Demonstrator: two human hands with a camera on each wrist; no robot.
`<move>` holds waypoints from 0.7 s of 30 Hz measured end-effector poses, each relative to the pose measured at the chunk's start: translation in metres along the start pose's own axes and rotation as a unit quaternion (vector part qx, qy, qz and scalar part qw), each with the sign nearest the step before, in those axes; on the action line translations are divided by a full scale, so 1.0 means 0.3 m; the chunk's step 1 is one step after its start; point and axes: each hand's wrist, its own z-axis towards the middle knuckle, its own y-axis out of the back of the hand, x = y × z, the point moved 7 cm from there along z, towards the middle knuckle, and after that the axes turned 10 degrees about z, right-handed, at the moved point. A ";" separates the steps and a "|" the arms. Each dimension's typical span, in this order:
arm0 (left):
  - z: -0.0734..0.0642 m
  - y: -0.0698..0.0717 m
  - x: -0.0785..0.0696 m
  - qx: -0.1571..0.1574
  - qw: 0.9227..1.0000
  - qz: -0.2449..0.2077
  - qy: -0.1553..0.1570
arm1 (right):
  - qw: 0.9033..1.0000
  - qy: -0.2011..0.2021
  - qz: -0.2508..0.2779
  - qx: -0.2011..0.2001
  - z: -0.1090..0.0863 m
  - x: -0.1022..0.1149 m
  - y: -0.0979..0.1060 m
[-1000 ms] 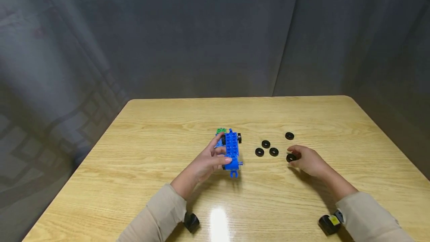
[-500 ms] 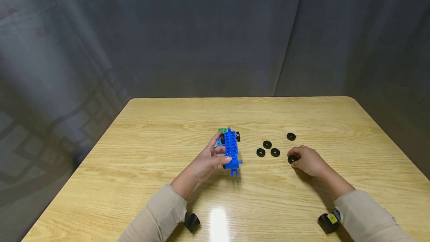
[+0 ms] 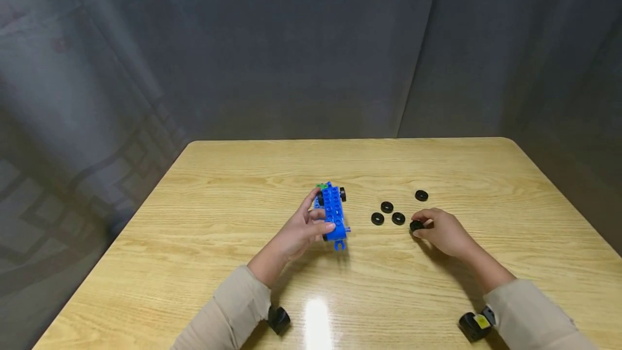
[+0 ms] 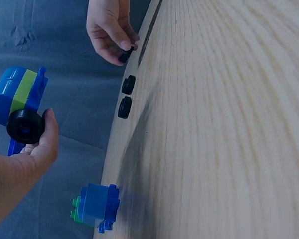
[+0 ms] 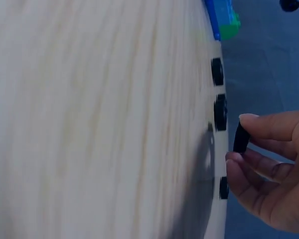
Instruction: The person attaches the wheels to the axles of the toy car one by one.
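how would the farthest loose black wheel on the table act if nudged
Lying flat, the farthest loose black wheel would probably slide rather than roll. Its round outline suggests it might roll on edge. The similar wheel pinched by the right hand looks unbent, hinting at stiffness.

The person's left hand point(image 3: 300, 234) grips a blue toy vehicle point(image 3: 335, 210) with black wheels point(image 3: 343, 194) above the worktop point(image 3: 233, 204). The right hand point(image 3: 446, 232) pinches a black ring point(image 3: 415, 226) in its fingers point(image 3: 424, 214); four more rings point(image 3: 398, 222) lie nearby, three clustered and one farther back. A grey curtain point(image 3: 291, 53) hangs behind the worktop.
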 end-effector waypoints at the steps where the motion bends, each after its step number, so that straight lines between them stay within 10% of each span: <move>1: 0.000 0.001 0.001 0.000 1.000 0.000 0.001 | 1.000 0.001 0.007 -0.003 -0.002 0.006 -0.002; 21: -0.001 0.011 -0.027 -0.021 1.000 -0.014 -0.009 | 0.990 0.044 0.115 -0.062 -0.023 0.169 -0.061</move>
